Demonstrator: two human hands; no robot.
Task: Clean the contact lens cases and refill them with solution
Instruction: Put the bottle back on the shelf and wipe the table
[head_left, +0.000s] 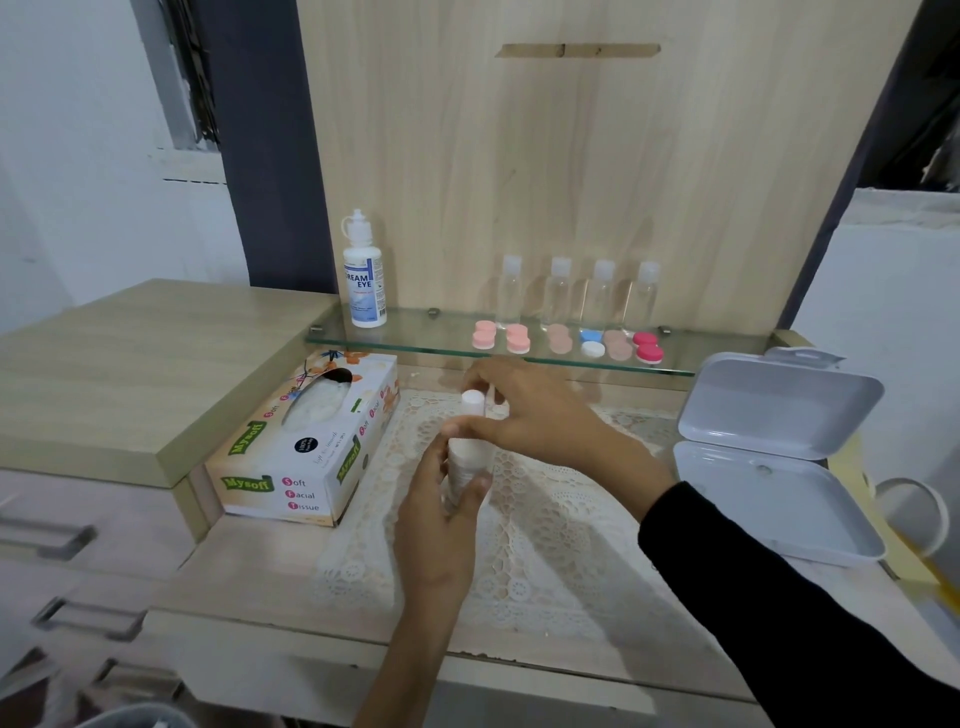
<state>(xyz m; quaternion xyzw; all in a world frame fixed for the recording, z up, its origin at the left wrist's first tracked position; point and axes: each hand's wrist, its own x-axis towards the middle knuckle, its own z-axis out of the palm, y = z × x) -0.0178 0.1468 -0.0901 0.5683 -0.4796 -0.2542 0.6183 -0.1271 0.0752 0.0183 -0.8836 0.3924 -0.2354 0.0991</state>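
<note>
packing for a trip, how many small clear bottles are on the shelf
4 clear bottles, side by side at the back of the glass shelf, behind the lens cases. None seems hidden.

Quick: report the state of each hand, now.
Left hand: closed, holding the bottle by its body.
Right hand: closed, gripping the bottle at its top.

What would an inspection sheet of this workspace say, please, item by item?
Surface: lace mat on a wooden desk; glass shelf above.
Job's things: lens cases, solution bottle and four clear bottles on the shelf; white bottle held over the mat.
Clutter: tissue box left, open white box right.
Hands: left hand grips the white bottle's body; right hand pinches its cap.
Cables: nothing seen.
Surroundings: wooden back panel, drawers at left.
</note>
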